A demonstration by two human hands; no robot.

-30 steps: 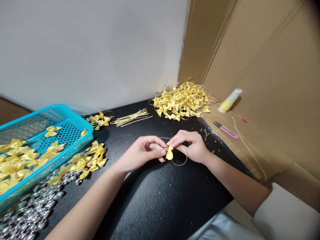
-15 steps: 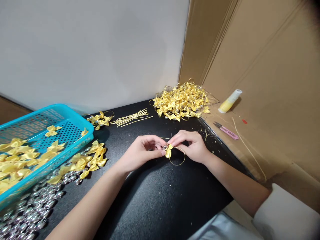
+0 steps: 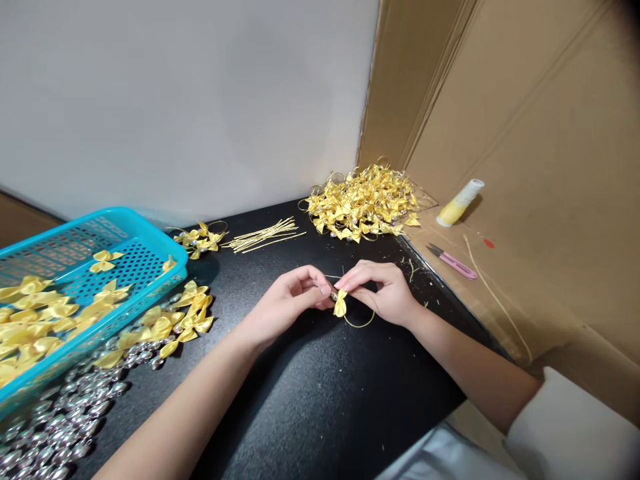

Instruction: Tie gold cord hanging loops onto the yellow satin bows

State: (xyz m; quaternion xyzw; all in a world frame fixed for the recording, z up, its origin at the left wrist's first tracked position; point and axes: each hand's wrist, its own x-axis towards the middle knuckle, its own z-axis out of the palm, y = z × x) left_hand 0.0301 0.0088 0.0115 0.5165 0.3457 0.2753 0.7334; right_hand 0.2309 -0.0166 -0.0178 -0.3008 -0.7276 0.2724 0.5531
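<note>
A yellow ribbon bow (image 3: 340, 305) hangs between my two hands above the black tabletop. My right hand (image 3: 377, 285) pinches it at the top, where a gold cord (image 3: 361, 325) loops out below the fingers. My left hand (image 3: 301, 291) is closed at the bow's left side, thumb against the fingertips. A small silver bell or bead (image 3: 334, 295) shows partly between the hands; the left fingertips hide the rest of it. Whether the left fingers grip the bead or the cord is hard to make out.
A turquoise basket (image 3: 123, 215) of bows stands at left, beside loose bows (image 3: 193, 313) and silver beads (image 3: 75, 413). Cut gold cords (image 3: 263, 235) and a heap of corded bows (image 3: 363, 203) lie farther back. Pink thread snips (image 3: 453, 261) and a yellow thread spool (image 3: 460, 203) are on cardboard.
My left thumb and fingers have shifted up at the bow's left side. The bow has moved slightly right, and the cord loop below shows less. My right hand stays nearly still.
</note>
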